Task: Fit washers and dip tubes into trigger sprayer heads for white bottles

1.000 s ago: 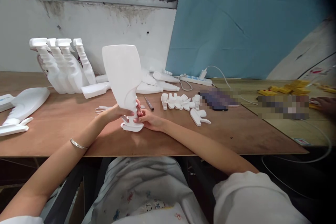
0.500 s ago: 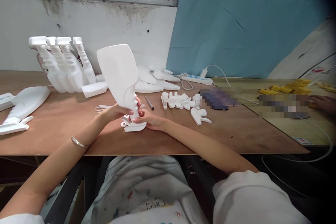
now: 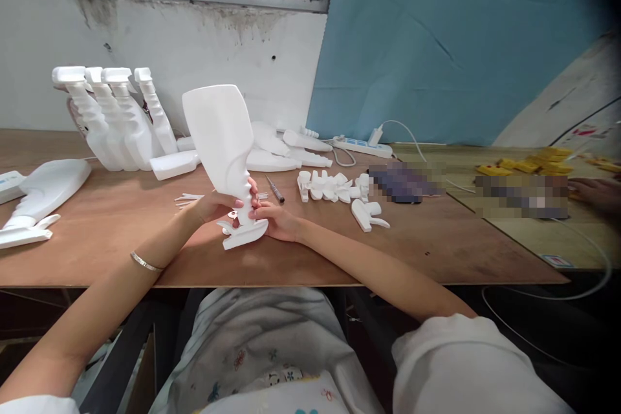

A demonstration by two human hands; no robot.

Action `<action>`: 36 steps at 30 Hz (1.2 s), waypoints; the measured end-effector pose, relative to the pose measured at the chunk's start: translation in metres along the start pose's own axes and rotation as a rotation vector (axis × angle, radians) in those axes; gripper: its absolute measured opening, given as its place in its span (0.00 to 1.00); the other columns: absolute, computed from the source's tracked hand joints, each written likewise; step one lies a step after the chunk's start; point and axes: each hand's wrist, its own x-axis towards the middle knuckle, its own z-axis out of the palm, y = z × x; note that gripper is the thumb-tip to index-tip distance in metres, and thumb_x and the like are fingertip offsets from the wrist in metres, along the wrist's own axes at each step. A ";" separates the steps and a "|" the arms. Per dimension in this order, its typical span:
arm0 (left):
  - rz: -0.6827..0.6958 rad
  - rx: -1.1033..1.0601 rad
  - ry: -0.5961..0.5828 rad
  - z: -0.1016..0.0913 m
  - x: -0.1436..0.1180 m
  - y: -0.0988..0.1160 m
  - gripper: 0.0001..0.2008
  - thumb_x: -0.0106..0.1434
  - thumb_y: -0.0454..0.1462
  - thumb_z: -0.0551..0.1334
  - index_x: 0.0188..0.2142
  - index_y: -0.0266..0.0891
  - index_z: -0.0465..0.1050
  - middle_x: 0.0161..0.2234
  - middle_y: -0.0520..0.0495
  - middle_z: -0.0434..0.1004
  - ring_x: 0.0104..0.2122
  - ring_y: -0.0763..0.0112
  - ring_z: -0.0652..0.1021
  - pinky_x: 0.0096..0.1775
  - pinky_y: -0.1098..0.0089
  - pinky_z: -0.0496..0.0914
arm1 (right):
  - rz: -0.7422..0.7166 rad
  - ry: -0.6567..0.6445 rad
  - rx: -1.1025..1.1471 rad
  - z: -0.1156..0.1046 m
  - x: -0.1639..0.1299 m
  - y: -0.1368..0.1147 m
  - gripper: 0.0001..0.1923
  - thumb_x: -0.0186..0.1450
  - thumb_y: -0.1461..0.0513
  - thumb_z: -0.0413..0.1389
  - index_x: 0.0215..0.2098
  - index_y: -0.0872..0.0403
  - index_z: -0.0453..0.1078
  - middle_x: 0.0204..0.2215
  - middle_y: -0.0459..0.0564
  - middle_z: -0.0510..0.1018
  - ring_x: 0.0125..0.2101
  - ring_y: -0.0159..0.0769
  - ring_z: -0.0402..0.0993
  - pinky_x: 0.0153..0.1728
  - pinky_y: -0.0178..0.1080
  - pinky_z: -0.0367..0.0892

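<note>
Hands (image 3: 213, 206) around inverted spray bottle (image 3: 223, 142)

Wooden table (image 3: 121, 239) bearing: white spray bottles (image 3: 111, 119) leaning at back left; loose trigger heads (image 3: 334, 187) lying centre; screwdriver (image 3: 275, 189); thin white tubes (image 3: 189, 199); power strip (image 3: 361, 147) sitting rearward; yellow parts (image 3: 533, 162) resting far right.

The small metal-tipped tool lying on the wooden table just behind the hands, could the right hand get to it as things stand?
Probably yes, once freed. The right hand grips the white plastic spray bottle held upside down, so it is occupied. The small metal-tipped tool lies close behind it on bare wooden table, nothing between.
</note>
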 end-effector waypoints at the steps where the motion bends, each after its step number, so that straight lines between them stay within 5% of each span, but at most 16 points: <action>1: -0.011 0.002 0.007 0.001 0.000 0.000 0.21 0.47 0.34 0.63 0.43 0.37 0.66 0.31 0.43 0.74 0.27 0.66 0.74 0.18 0.74 0.69 | -0.001 0.000 -0.005 0.000 0.000 0.001 0.09 0.49 0.65 0.60 0.29 0.58 0.69 0.27 0.49 0.78 0.33 0.37 0.74 0.37 0.37 0.65; 15: 0.011 -0.021 0.058 0.006 -0.001 0.009 0.21 0.45 0.33 0.63 0.41 0.37 0.67 0.30 0.44 0.73 0.23 0.71 0.73 0.19 0.74 0.68 | 0.004 0.013 -0.054 0.005 -0.001 0.001 0.15 0.48 0.64 0.66 0.34 0.59 0.70 0.28 0.45 0.75 0.31 0.30 0.71 0.38 0.34 0.63; 20: 0.000 -0.002 0.059 0.003 -0.002 0.009 0.21 0.45 0.36 0.63 0.41 0.36 0.66 0.29 0.45 0.72 0.26 0.64 0.75 0.19 0.68 0.71 | 0.007 0.007 -0.067 0.005 -0.002 0.001 0.12 0.51 0.63 0.64 0.33 0.59 0.71 0.29 0.47 0.75 0.33 0.31 0.71 0.40 0.34 0.62; 24: -0.016 -0.015 0.083 0.004 -0.002 0.008 0.20 0.46 0.35 0.63 0.41 0.37 0.67 0.30 0.46 0.72 0.20 0.70 0.72 0.17 0.69 0.70 | -0.004 0.011 -0.063 0.004 -0.002 0.001 0.12 0.53 0.63 0.62 0.36 0.57 0.71 0.28 0.46 0.75 0.32 0.31 0.71 0.40 0.35 0.62; 31: -0.053 -0.158 0.268 0.012 0.001 0.012 0.11 0.52 0.34 0.61 0.37 0.38 0.67 0.29 0.49 0.72 0.19 0.73 0.71 0.17 0.71 0.69 | -0.012 0.032 -0.071 0.000 0.000 0.003 0.13 0.56 0.64 0.56 0.40 0.56 0.70 0.27 0.46 0.75 0.31 0.33 0.71 0.37 0.36 0.64; 36: -0.051 -0.245 0.371 0.011 0.004 0.011 0.10 0.55 0.38 0.59 0.37 0.37 0.68 0.28 0.50 0.72 0.20 0.70 0.73 0.17 0.70 0.69 | -0.011 0.049 -0.067 -0.004 0.002 0.004 0.16 0.61 0.54 0.53 0.40 0.57 0.70 0.26 0.47 0.75 0.29 0.34 0.72 0.36 0.37 0.64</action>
